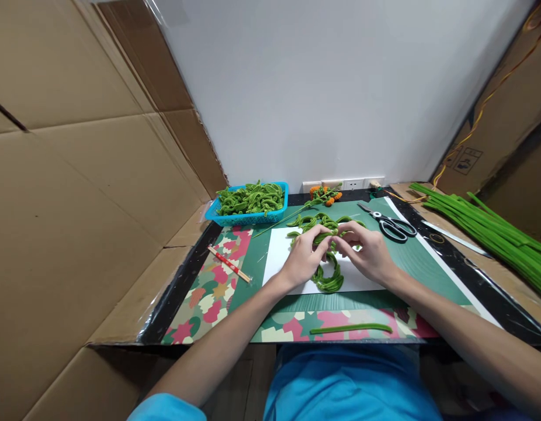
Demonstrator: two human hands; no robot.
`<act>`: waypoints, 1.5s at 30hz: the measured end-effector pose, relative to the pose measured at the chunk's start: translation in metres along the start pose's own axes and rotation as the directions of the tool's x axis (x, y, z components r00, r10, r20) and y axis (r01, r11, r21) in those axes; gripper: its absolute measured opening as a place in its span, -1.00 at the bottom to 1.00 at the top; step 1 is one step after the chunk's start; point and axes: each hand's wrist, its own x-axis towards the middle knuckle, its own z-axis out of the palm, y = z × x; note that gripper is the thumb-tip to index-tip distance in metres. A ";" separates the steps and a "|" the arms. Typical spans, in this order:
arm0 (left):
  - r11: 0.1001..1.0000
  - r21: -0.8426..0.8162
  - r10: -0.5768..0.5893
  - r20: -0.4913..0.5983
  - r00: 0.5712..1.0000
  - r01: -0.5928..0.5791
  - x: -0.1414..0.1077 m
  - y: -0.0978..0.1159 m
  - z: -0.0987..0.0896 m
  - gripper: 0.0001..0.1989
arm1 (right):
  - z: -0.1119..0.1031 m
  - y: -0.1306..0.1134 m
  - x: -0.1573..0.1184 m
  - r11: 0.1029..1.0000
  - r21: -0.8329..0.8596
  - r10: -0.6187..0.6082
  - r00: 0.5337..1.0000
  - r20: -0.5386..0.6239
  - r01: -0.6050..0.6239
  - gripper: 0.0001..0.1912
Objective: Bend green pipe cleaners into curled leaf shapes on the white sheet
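Over the white paper [279, 257], my left hand [306, 254] and my right hand [366, 248] meet at the fingertips. Both are closed in a pinch on a green pipe cleaner, mostly hidden behind the fingers. Below the fingertips, a looped bundle of green pipe cleaners [334, 283] rests on the paper. More curled green pipe cleaners [314, 221] lie just beyond my hands, partly covered by them. Near the table's front edge lies one straight green pipe cleaner [350, 329].
A blue basket [246, 218] full of curled green pieces stands back left. Black-handled scissors [391, 225] lie right of my hands. An orange-flowered stem [327, 196] lies behind. Long green pipe cleaners [485, 228] are piled far right. A red-wrapped stick [229, 264] lies left.
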 end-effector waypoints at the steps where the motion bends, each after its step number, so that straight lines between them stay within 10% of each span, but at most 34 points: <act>1: 1.000 -0.012 0.001 0.005 1.000 -0.001 -0.001 0.002 0.001 -0.74 | 0.001 -0.001 0.000 0.999 0.029 0.034 0.999 -0.011 -0.034 -0.80; 22: 0.965 -0.243 -0.070 0.111 0.991 0.095 0.002 0.004 -0.002 -0.68 | 0.008 -0.001 0.010 0.752 0.497 0.349 0.901 0.257 -0.433 -0.37; 31: 0.946 -0.280 -0.159 0.039 0.987 0.163 0.005 0.000 -0.008 -0.66 | -0.002 -0.007 0.012 0.998 0.039 0.037 0.996 0.085 -0.040 -0.60; 37: 0.963 -0.233 -0.145 -0.020 0.989 0.136 0.007 0.002 -0.015 -0.70 | -0.004 0.004 0.009 0.882 -0.297 -0.359 0.930 0.080 0.366 -0.67; 45: 0.949 -0.249 -0.185 0.055 0.981 0.193 0.007 0.006 -0.013 -0.66 | -0.009 0.016 0.012 0.815 -0.394 -0.418 0.902 0.110 0.425 -0.72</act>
